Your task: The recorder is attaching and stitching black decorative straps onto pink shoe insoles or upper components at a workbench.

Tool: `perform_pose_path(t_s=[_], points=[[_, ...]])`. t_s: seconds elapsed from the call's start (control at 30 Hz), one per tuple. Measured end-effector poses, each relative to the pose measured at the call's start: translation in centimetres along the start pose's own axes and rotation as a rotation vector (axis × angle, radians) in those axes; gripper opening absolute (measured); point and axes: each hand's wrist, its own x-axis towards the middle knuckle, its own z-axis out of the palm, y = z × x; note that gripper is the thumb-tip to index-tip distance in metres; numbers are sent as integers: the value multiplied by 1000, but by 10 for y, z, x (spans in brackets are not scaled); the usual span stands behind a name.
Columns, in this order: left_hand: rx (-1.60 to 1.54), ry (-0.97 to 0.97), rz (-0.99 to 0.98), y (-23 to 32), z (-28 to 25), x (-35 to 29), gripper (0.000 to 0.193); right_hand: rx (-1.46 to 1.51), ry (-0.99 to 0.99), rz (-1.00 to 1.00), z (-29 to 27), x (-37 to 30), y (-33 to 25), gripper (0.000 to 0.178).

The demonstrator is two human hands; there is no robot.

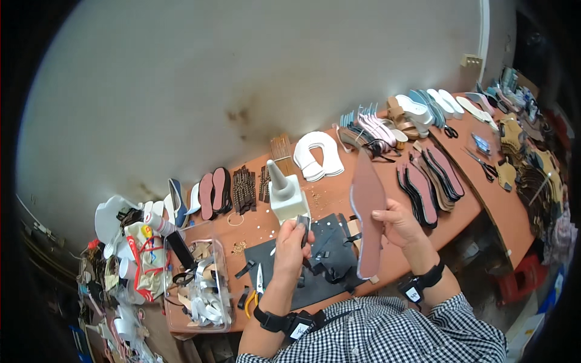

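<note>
My right hand [400, 225] grips a long pink shoe sole [367, 212] by its edge, thumb on its face. The sole stands upright with a pale rim. My left hand [292, 247] is closed round a small dark piece [304, 231] whose kind I cannot make out. Just beyond the left hand is a white square container [289, 206] with a tall cone on top. Below both hands lies a dark mat [321, 266] bearing several black strap pieces. Beside the left wrist rest scissors [259, 281] with yellow handles.
At the left, a clear plastic bin [225, 302] holds straps and scraps. White U-shaped pieces [318, 156] and bundles of brown strips [244, 189] lie by the wall. Stacked pink and black soles [419, 192] stand at the right, near black-handled scissors [486, 168].
</note>
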Motion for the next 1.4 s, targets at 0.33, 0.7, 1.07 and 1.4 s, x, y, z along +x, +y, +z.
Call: perform_pose_path(t_s=[0.33, 0.7, 1.07, 1.4], points=[[-155, -11, 177, 5, 4, 19, 3, -6, -74, 9, 35, -3, 8, 20], [-407, -56, 182, 13, 11, 25, 2, -91, -76, -21, 49, -21, 13, 26], [-350, -68, 247, 10, 7, 25, 6, -119, -58, 0, 58, -24, 15, 28], [-331, -61, 270, 13, 9, 21, 16, -144, -41, 14, 60, -17, 21, 30]])
